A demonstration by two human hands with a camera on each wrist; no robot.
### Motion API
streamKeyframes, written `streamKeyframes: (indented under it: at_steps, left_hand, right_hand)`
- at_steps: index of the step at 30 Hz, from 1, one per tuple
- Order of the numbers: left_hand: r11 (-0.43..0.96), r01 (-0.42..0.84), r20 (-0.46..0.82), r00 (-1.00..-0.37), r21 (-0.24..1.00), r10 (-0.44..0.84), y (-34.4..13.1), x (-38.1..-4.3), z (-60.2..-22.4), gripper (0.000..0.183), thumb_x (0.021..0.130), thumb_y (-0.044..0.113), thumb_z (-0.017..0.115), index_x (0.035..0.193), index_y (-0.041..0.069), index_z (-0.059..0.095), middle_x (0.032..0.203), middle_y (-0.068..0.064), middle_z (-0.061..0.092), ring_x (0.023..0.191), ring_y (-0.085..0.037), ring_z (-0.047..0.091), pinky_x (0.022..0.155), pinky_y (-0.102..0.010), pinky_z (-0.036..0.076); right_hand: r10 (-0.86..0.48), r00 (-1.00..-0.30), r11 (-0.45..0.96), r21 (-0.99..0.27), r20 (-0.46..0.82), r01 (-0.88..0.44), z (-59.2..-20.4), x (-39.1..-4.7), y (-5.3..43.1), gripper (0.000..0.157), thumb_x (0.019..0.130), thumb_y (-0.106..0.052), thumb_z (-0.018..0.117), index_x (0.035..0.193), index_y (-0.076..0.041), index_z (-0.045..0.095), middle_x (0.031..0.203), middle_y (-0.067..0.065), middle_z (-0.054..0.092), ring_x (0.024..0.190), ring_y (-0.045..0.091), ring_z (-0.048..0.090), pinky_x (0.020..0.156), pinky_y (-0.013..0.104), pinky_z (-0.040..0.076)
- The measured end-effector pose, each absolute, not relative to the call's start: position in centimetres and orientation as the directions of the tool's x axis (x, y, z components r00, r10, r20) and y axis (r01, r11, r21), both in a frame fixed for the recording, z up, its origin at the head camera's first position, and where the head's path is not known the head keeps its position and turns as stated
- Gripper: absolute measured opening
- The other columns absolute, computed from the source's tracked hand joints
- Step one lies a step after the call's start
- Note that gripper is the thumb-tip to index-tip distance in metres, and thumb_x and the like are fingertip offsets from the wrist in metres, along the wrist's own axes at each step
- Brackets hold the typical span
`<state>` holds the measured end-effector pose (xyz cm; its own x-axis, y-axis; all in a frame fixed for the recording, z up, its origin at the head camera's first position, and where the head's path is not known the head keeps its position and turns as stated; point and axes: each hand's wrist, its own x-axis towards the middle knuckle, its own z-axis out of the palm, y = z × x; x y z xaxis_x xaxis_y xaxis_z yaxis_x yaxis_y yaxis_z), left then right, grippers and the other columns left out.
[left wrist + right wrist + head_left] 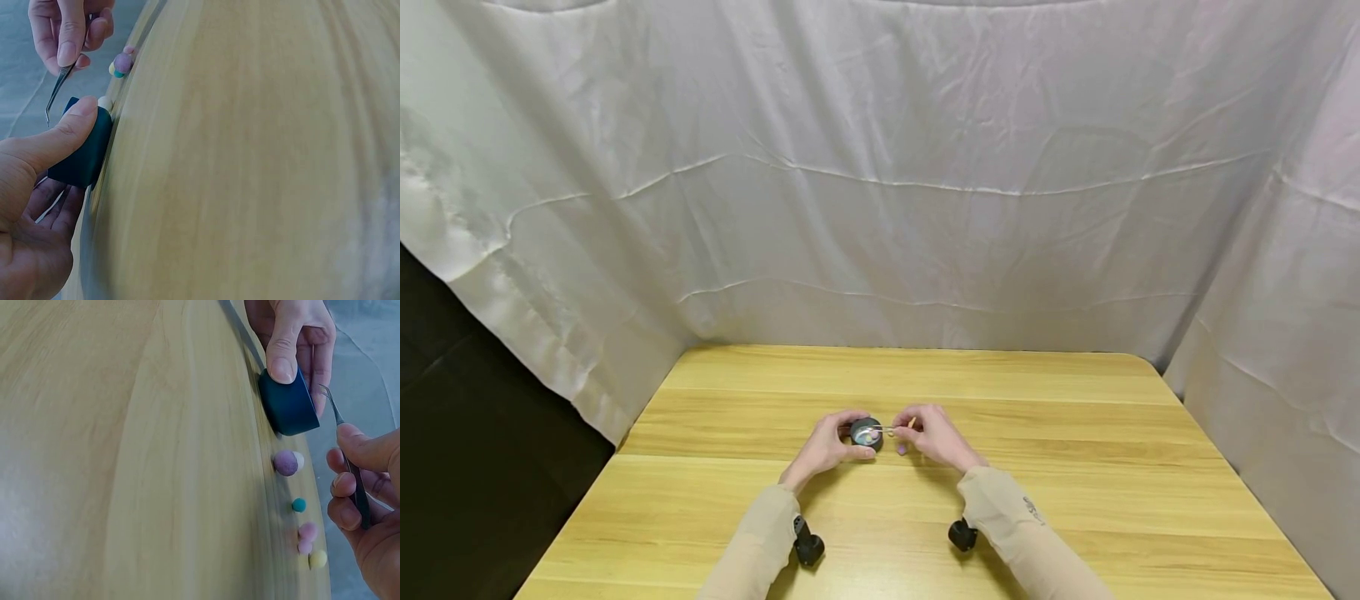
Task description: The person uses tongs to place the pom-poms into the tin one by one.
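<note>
My left hand [823, 445] grips a small dark round container [289, 407], thumb on the near side and fingers on the far side. Several coloured balls show inside it in the head view. In my right hand [934, 437] is a pair of bent-tip tweezers [355, 478], pinched between thumb and fingers. Their slightly parted tips overlap the container's mouth in the head view, with no ball between them in the right wrist view. Beside the container lie a purple ball [285, 462], a white ball [300, 461], a teal ball [299, 505], pink balls [307, 532] and a yellow ball [318, 559].
All this is on a light wooden table [1075, 467] with rounded far corners. Pale grey curtains [925, 233] hang behind it and at both sides. A black surface [482, 433] shows at the left. Black wrist cameras [808, 546] hang beneath both sleeves.
</note>
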<state>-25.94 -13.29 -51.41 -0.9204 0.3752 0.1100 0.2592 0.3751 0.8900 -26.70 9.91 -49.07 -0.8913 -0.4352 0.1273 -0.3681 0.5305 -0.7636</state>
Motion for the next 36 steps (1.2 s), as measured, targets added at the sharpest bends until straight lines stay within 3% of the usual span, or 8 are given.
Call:
streamKeyframes:
  at_steps: [4, 9, 19, 27, 36]
  left_hand:
    - [0.387, 0.251, 0.099, -0.923, 0.887, 0.372, -13.3, -25.9, -51.4, 0.059, 0.080, 0.010, 0.085, 0.132, -0.001, 0.061, 0.126, -0.021, 0.067, 0.110, -0.033, 0.067, 0.095, -0.042, 0.056]
    - [0.384, 0.238, 0.086, -0.924, 0.892, 0.372, -13.2, -25.7, -51.3, 0.060, 0.080, 0.011, 0.085, 0.134, 0.000, 0.060, 0.128, -0.020, 0.066, 0.111, -0.033, 0.067, 0.096, -0.044, 0.056]
    - [0.384, 0.231, 0.080, -0.926, 0.894, 0.369, -13.5, -25.6, -51.2, 0.062, 0.080, 0.011, 0.086, 0.135, 0.000, 0.059, 0.129, -0.020, 0.065, 0.111, -0.033, 0.066, 0.096, -0.044, 0.056]
    - [0.383, 0.227, 0.077, -0.927, 0.895, 0.368, -13.4, -25.6, -51.3, 0.061, 0.080, 0.012, 0.085, 0.134, 0.001, 0.060, 0.129, -0.020, 0.065, 0.112, -0.032, 0.066, 0.097, -0.046, 0.055]
    - [0.383, 0.235, 0.087, -0.927, 0.894, 0.364, -13.4, -25.7, -51.3, 0.061, 0.080, 0.012, 0.086, 0.134, 0.001, 0.060, 0.128, -0.019, 0.066, 0.111, -0.031, 0.067, 0.096, -0.044, 0.055]
  right_hand:
    - [-0.422, -0.896, 0.515, -0.776, 0.140, -0.364, -49.2, -26.7, 10.3, 0.007, 0.095, -0.008, 0.068, 0.096, -0.005, 0.075, 0.084, 0.009, 0.070, 0.061, 0.014, 0.061, 0.048, 0.019, 0.041]
    - [-0.376, -0.907, 0.536, -0.754, 0.187, -0.378, -49.6, -26.7, 12.7, 0.008, 0.094, -0.010, 0.069, 0.095, -0.005, 0.075, 0.084, 0.010, 0.071, 0.062, 0.005, 0.052, 0.052, 0.019, 0.044]
    - [-0.263, -0.955, 0.641, -0.715, 0.136, -0.278, -50.2, -26.8, 18.2, 0.005, 0.092, -0.006, 0.070, 0.093, -0.003, 0.075, 0.082, 0.008, 0.071, 0.060, 0.008, 0.052, 0.051, 0.020, 0.044]
    - [-0.265, -0.961, 0.668, -0.705, 0.074, -0.238, -50.3, -26.9, 18.3, 0.006, 0.093, -0.008, 0.070, 0.092, -0.006, 0.075, 0.084, 0.006, 0.070, 0.063, 0.011, 0.053, 0.051, 0.021, 0.043]
    - [-0.273, -0.957, 0.671, -0.694, 0.094, -0.260, -50.5, -26.8, 17.7, 0.005, 0.091, -0.007, 0.071, 0.089, -0.005, 0.075, 0.081, 0.005, 0.070, 0.067, 0.010, 0.055, 0.056, 0.019, 0.044]
